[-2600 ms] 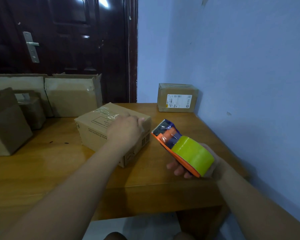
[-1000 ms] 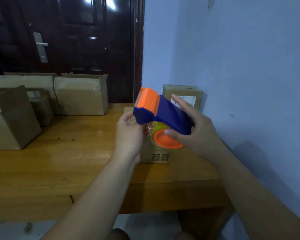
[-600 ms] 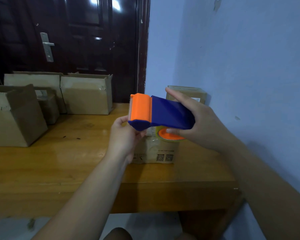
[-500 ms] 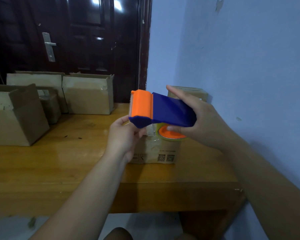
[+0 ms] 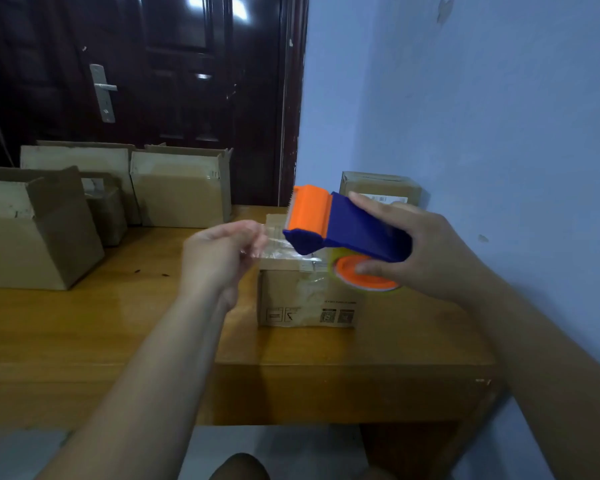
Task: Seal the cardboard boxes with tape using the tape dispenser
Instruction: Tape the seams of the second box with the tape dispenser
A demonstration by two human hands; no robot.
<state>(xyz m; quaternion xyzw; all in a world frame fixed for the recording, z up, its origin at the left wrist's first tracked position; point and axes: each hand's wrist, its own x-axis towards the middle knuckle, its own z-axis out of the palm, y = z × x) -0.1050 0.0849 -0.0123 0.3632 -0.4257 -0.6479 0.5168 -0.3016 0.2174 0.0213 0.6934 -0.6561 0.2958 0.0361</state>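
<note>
Right hand (image 5: 430, 251) curls round the blue body of the tape dispenser (image 5: 357, 230), thumb on the orange hub of the roll. Left hand (image 5: 215, 258) pinches the free end of the clear tape (image 5: 278, 244), stretched taut from the dispenser's mouth.

The dispenser's long axis runs left to right. Its orange toothed end points left and slightly up, and the roll end sits lower on the right. It is held in the air above a cardboard box (image 5: 302, 299) standing near the bench (image 5: 101, 327)'s right front corner.

That box's front carries handling symbols, two code squares and a line of print too small to read. A labelled box (image 5: 371, 183) sits in the far right corner, its white label illegible.
</note>
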